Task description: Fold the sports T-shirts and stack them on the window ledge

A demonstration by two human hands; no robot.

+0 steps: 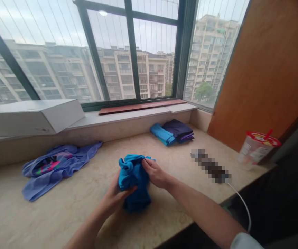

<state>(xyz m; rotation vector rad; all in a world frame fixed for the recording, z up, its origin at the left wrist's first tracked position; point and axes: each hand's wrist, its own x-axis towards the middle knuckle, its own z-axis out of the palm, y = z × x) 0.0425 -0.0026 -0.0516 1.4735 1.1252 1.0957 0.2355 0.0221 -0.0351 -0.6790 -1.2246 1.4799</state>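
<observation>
A bunched-up blue garment (136, 183) is held just above the stone-patterned counter, in the middle of the head view. From the left side my left hand (116, 193) grips it, with the thumb laid across the front. My right hand (155, 173) pinches its upper right edge, the fingertips partly hidden in the cloth. The lower part of the cloth hangs down toward the counter. What kind of garment it is cannot be made out.
A crumpled purple garment with a bright print (61, 166) lies at left. Folded blue cloth (163, 134) and folded dark purple cloth (178, 129) sit by the sill. At right are a blurred-out item (211, 166) with a white cable and a red-lidded cup (258, 148). A white box (35, 117) rests on the sill.
</observation>
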